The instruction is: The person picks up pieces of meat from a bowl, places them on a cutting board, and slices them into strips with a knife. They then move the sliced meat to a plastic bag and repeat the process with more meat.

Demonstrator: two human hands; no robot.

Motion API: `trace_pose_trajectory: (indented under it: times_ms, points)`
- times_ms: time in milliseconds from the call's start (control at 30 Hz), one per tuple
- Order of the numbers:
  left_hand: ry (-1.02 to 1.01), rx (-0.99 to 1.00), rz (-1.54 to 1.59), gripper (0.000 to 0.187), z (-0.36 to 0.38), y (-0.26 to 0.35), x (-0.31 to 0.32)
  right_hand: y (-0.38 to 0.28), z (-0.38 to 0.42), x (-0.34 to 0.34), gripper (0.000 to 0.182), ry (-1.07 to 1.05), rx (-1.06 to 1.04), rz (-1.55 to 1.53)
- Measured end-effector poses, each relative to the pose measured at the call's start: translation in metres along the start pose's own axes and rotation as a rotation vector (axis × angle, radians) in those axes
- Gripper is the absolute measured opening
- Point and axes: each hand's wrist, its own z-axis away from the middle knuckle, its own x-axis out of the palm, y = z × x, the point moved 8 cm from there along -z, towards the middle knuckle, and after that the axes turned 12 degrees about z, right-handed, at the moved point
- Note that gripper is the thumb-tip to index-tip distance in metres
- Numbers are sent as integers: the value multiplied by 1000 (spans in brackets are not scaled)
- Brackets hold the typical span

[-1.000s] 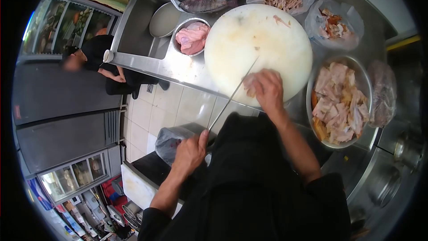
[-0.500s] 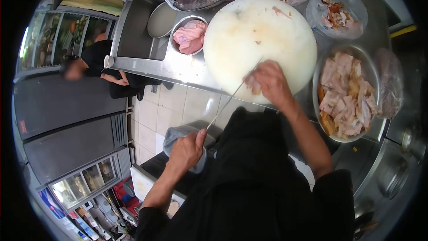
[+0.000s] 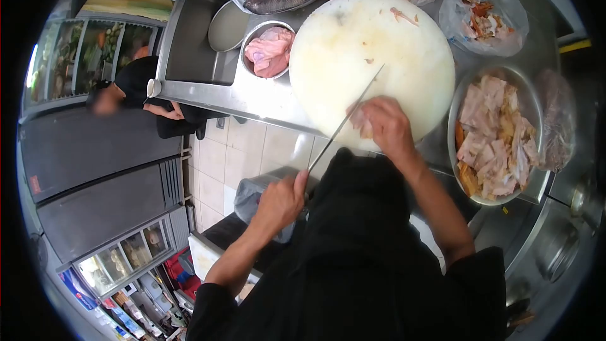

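My left hand [image 3: 276,204] grips the knife [image 3: 347,117], its blade slanting across the near edge of the board [image 3: 328,38], tip near the middle. My right hand [image 3: 390,127] is curled round blurred meat [image 3: 363,125], just inside that edge. The bowl [image 3: 271,78] sits just left of the board; a narrow counter [image 3: 435,141] strip separates the tray [image 3: 452,132], right.

The upper body was fitted with a plain black top [image 3: 391,306] of matte appearance, comprising a left sleeve [image 3: 211,309] and a right sleeve [image 3: 476,281], both black, loosely cut and terminating near the elbow. The left forearm [image 3: 243,257], right forearm [image 3: 442,215], left hand [image 3: 278,203] and right hand [image 3: 386,125] were bare. Black fabric [image 3: 353,208] with faint folds also covered the front, narrowing towards a rounded far end.
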Motion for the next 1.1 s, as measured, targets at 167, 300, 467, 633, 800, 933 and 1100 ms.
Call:
trace_pose_trajectory:
  times_ms: [167, 300, 467, 633, 800, 933, 1100]
  points:
    - [-8, -103, 5, 51, 42, -7, -9, -2, 3, -1, 13, 27, 13, 19]
    - [-14, -192, -41, 51, 62, -11, -10, 2, 3, 2, 14, 15, 26, -2]
    - [-86, -133, -81, 52, 42, -20, 17, 2, 3, 3, 16, 7, 5, -7]
    - [10, 0, -56, 54, -3, 4, 16, 2, 5, 1, 15, 13, 34, -18]
    - [26, -104, 10, 53, 30, 4, 9, 1, 7, -3, 15, 56, 55, -10]
    - [7, -140, -9, 54, 59, -7, 6, 4, 7, -1, 16, 63, 62, -12]
    - [-23, 90, -223, 55, 40, -17, 38, 8, 4, 3, 16, 41, 60, -17]
